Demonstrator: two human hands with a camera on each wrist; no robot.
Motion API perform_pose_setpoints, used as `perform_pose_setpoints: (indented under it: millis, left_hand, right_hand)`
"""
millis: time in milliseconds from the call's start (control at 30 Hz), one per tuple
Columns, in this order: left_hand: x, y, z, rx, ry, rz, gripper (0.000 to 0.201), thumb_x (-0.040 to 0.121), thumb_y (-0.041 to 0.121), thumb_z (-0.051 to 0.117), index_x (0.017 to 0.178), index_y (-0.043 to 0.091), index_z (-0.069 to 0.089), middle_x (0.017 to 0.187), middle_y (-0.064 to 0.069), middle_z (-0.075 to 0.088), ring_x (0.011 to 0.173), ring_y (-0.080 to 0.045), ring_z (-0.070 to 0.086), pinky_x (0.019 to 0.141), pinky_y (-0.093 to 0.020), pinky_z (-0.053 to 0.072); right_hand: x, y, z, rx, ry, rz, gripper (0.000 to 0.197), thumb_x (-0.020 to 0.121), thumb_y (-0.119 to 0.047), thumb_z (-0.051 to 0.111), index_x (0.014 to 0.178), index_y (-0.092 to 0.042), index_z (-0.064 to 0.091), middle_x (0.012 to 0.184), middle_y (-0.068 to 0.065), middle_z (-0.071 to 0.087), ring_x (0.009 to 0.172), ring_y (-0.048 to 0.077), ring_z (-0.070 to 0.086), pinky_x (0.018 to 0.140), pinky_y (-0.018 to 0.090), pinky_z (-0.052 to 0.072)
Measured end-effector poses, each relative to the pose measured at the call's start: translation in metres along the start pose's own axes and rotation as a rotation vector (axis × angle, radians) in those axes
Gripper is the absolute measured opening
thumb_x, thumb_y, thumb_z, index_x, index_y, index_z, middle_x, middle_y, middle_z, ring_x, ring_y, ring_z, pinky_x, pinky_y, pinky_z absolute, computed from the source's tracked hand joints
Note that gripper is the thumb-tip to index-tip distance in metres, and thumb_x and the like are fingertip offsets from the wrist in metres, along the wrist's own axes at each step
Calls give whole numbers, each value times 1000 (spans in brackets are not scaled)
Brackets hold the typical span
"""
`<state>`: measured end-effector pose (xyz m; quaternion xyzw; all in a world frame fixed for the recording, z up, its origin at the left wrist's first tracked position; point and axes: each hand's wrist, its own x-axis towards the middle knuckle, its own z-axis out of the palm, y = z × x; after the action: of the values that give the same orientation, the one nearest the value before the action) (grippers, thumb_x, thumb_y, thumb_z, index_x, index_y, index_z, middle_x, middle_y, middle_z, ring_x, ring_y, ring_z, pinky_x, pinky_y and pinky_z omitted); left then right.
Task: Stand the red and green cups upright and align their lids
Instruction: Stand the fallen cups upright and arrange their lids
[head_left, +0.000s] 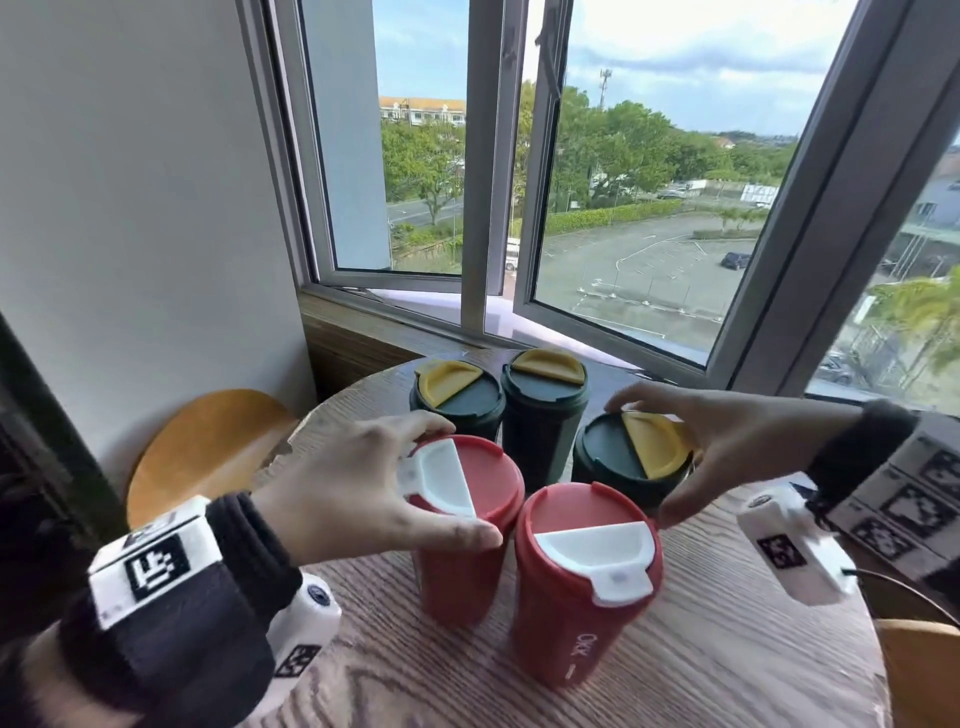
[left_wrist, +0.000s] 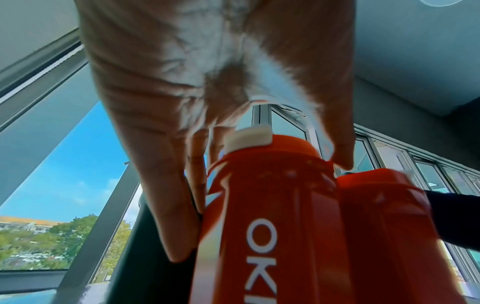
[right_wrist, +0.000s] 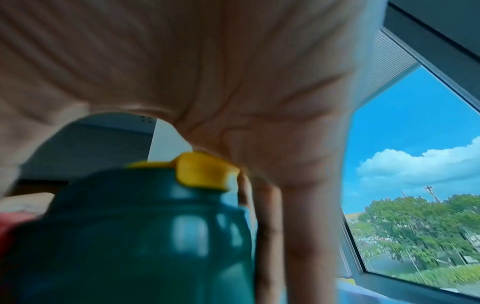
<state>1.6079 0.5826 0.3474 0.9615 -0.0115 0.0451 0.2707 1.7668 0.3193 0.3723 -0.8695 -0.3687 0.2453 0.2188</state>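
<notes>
Hands both busy: left hand (head_left: 358, 483) grips lid of red cup (head_left: 460, 561) at tabletop (head_left: 727, 649) centre; right hand (head_left: 727, 436) grips green cup (head_left: 621, 457) lid at 2 o'clock (all five cups upright).

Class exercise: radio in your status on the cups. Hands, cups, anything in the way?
Left hand grips left red cup's lid. Right hand grips near green cup's lid. All five cups upright, flaps pointing different ways. Nothing blocking.
</notes>
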Motion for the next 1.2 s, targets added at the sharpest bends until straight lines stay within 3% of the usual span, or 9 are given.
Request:
perform_pose_setpoints:
  millis: [167, 500, 600, 700, 767, 900, 1000, 1100, 1200]
  left_hand:
    - [-5, 6, 7, 36, 111, 43, 98, 42, 69, 75, 126, 26, 52, 118, 17, 59, 99, 7, 51, 75, 11, 30]
    - [-5, 10, 11, 59, 166, -22, 100, 42, 72, 72, 127, 24, 52, 121, 14, 59, 97, 6, 47, 67, 12, 28]
    - [-6, 10, 13, 69, 175, -20, 102, 43, 73, 71, 130, 24, 49, 125, 13, 57, 99, 7, 44, 66, 13, 26]
    - [-8, 8, 15, 72, 190, -13, 103, 43, 73, 71, 131, 25, 47, 128, 13, 55, 103, 9, 41, 69, 13, 23]
    - [-8, 8, 15, 65, 191, -5, 103, 42, 71, 73, 131, 24, 48, 127, 13, 56, 103, 8, 42, 71, 13, 23]
    - [-8, 7, 15, 51, 202, -13, 101, 39, 72, 73, 126, 24, 53, 119, 14, 59, 101, 5, 49, 71, 10, 29]
    - [-8, 7, 16, 35, 224, -21, 94, 39, 74, 72, 118, 26, 59, 110, 18, 63, 95, 6, 53, 71, 10, 30]
    - [-7, 10, 17, 30, 245, -26, 87, 40, 71, 74, 114, 27, 59, 102, 23, 57, 84, 11, 48, 69, 11, 29]
    - [-7, 12, 19, 51, 260, -34, 91, 40, 71, 74, 118, 26, 58, 100, 21, 52, 88, 6, 45, 69, 12, 28]
  right_hand:
    - [-1, 2, 11, 59, 122, -90, 88, 42, -52, 87, 119, -28, 53, 111, -3, 68, 104, 12, 64, 95, 42, 50]
    - [8, -1, 11, -91, 203, -77, 82, 56, -37, 86, 127, -30, 46, 106, -22, 60, 90, -17, 55, 74, 0, 38]
    - [7, 0, 11, -94, 174, -68, 98, 52, -48, 79, 138, -27, 37, 125, -20, 51, 104, -13, 51, 82, -4, 33]
    - [-3, 1, 10, -147, 211, -67, 105, 49, -58, 73, 142, -30, 33, 140, -17, 40, 124, 1, 41, 100, 14, 35]
    - [-15, 0, 11, -127, 285, -123, 92, 56, -58, 75, 137, -36, 37, 139, -19, 39, 123, 3, 44, 97, 23, 45]
    - [-41, -7, 24, -202, 456, -417, 63, 71, -50, 64, 130, -36, 48, 133, -20, 47, 122, -1, 47, 97, 22, 47]
    - [-51, -12, 41, -288, 418, -482, 66, 74, -64, 60, 131, -32, 50, 135, -18, 48, 124, 0, 46, 103, 35, 43]
    - [-51, -13, 56, -403, 367, -445, 91, 63, -78, 59, 140, -34, 38, 142, -21, 40, 133, -5, 34, 118, 47, 15]
    - [-46, -15, 67, -484, 373, -441, 102, 59, -81, 61, 143, -29, 35, 146, -19, 36, 137, -5, 26, 118, 49, -6]
